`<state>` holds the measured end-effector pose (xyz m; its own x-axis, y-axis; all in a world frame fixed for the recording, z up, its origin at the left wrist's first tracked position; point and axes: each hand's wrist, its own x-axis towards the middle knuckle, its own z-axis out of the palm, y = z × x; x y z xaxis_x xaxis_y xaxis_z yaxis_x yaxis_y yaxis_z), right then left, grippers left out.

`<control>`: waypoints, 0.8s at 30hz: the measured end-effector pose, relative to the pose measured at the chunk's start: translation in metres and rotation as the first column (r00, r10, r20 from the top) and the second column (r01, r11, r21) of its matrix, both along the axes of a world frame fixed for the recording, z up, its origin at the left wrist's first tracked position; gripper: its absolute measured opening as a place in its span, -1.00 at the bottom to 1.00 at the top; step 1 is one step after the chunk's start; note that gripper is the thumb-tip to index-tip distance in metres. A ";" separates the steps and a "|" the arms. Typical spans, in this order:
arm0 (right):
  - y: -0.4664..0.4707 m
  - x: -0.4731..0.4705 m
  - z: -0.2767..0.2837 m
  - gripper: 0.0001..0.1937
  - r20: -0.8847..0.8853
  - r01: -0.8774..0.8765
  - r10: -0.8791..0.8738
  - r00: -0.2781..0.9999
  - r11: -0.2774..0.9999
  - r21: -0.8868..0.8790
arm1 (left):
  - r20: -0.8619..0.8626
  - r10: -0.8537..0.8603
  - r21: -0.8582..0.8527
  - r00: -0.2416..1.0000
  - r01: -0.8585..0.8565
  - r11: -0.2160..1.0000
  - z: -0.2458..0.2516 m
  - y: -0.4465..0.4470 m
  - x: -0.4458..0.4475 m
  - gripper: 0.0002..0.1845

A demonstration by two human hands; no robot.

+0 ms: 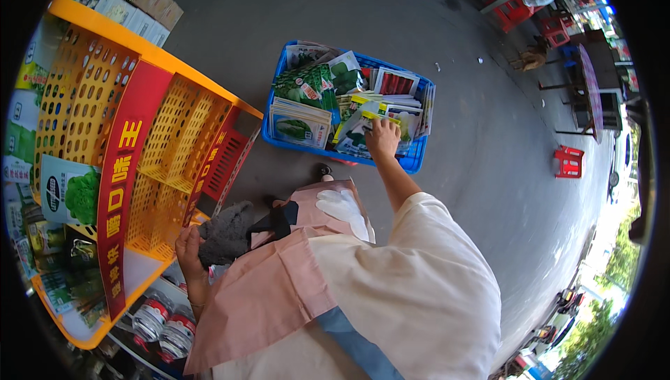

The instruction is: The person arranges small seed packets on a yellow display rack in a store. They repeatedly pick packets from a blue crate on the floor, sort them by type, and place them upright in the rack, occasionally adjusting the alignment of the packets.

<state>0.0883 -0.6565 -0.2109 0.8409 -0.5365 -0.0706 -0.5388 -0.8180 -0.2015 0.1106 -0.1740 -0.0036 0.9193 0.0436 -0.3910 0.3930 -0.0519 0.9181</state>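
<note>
In front of me a blue plastic basket (343,155) is packed with seed packets that bear vegetable pictures and writing. My right hand (383,138) reaches into its near right part, fingers bent over a green-and-white seed packet (353,136) with a yellow top strip. Whether the fingers pinch that packet is not clear. To the left of it stands a stack of packets (301,130) picturing a leafy green cabbage; packets with red peppers (395,83) lie farther back. At my left side, my left hand (190,249) grips a fluffy dark grey cloth (227,231).
On my left rises a yellow perforated plastic rack (183,129) with red lettered strips and seed packets (70,189) in its outer section. Bottled drinks (152,317) lie below it. Cartons (138,0) sit behind. A red stool (569,161) and a table (590,92) stand right.
</note>
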 end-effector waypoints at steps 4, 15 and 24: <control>-0.014 -0.017 0.026 -0.83 -0.075 -0.177 0.204 0.976 0.946 0.270 | 0.056 -0.203 -0.029 0.978 0.205 0.978 -0.001 -0.019 -0.003 -0.60; -0.083 0.011 0.199 -0.81 0.498 -0.462 -0.498 0.710 0.205 0.863 | 0.022 -0.465 -0.285 0.885 0.451 0.846 -0.005 -0.103 0.035 -0.41; 0.102 0.015 0.200 -0.53 -0.012 -0.307 -0.445 0.896 -0.637 0.708 | 0.421 -0.422 -0.083 0.803 0.497 0.864 0.032 -0.201 0.043 -0.76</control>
